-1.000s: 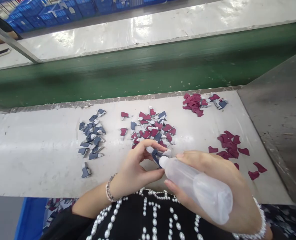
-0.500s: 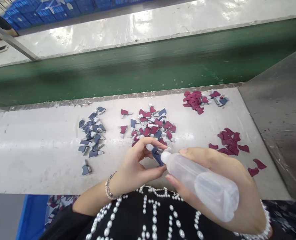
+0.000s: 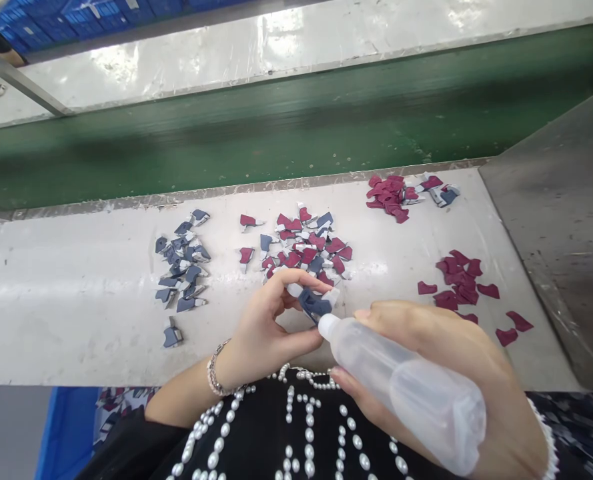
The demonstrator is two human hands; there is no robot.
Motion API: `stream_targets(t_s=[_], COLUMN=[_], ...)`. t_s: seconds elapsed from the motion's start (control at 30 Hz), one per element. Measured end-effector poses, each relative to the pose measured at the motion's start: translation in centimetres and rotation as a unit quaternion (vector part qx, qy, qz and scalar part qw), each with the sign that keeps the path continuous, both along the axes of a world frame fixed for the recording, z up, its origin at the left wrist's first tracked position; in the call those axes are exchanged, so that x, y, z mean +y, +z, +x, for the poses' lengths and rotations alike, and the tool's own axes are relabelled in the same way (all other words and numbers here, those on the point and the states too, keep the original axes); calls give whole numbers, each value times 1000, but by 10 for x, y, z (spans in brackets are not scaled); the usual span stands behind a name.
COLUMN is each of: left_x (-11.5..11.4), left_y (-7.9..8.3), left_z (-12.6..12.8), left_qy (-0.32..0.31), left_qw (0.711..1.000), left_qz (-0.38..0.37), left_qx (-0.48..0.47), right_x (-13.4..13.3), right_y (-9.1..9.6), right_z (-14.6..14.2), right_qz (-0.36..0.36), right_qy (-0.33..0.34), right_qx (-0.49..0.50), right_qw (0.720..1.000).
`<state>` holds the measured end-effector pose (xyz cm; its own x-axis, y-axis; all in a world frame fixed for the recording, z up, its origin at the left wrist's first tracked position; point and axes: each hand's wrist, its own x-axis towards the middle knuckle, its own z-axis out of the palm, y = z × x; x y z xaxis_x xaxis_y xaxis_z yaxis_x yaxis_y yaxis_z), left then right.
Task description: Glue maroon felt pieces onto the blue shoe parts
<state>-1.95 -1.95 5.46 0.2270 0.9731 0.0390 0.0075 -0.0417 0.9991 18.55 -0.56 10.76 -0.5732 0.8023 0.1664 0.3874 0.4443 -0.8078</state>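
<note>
Between thumb and fingers, my left hand point(image 3: 271, 327) pinches a small dark-blue and white plastic part point(image 3: 313, 303). My right hand point(image 3: 441, 353) is wrapped round a translucent squeeze bottle point(image 3: 401, 387), tilted so that its white tip point(image 3: 327, 325) is at the lower edge of the blue part. Whether the tip touches the part I cannot tell. Just beyond my left hand lies a pile of maroon, blue and white parts point(image 3: 306, 247). Farther left is a group of blue and white parts point(image 3: 183, 263).
Loose maroon pieces point(image 3: 459, 280) lie right of my right hand, with another maroon heap point(image 3: 389, 197) behind them. A green conveyor belt point(image 3: 276, 133) runs behind the white worktable point(image 3: 76, 300). A metal panel point(image 3: 561, 220) bounds the right side. A blue bin point(image 3: 66, 427) stands lower left.
The blue part has turned in my left fingers, showing its white end more. The bottle tip has shifted slightly down and left, to the part's lower edge. The view has tilted slightly.
</note>
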Motion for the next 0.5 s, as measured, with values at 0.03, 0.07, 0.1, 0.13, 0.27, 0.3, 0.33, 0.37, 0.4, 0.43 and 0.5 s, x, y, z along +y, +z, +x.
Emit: stream_targets(t_s=[0.03, 0.07, 0.1, 0.13, 0.27, 0.3, 0.33, 0.37, 0.4, 0.43, 0.5], left_x=[0, 1, 1, 2, 3, 3, 3, 3, 3, 3, 3], left_y=[0, 0, 0, 0, 0, 0, 1, 1, 1, 2, 3], left_z=[0, -1, -1, -2, -3, -3, -3, -3, -3, -3, -2], left_qy=[0, 1, 2, 3, -5, -6, -7, -8, -9, -12, -21], left_qw=[1000, 1000, 1000, 1000, 999, 999, 999, 999, 999, 999, 999], left_qz=[6, 11, 14, 14, 26, 31, 34, 35, 35, 33, 27], left_qx=[1, 5, 10, 15, 21, 24, 28, 31, 35, 38, 40], right_x=[0, -1, -1, -1, 0, 1, 1, 2, 1, 1, 0], right_y=[0, 0, 0, 0, 0, 0, 1, 1, 2, 2, 1], right_z=[1, 2, 2, 3, 3, 3, 2, 2, 2, 2, 2], right_qz=[-2, -4, -5, -2, 25, 31, 35, 37, 39, 40, 50], right_qy=[2, 3, 5, 5, 5, 2, -1, -5, -9, -14, -21], right_qx=[-3, -2, -2, 0, 5, 6, 4, 0, -6, -13, -29], right_qw=[1000, 1000, 1000, 1000, 1000, 1000, 999, 999, 999, 999, 998])
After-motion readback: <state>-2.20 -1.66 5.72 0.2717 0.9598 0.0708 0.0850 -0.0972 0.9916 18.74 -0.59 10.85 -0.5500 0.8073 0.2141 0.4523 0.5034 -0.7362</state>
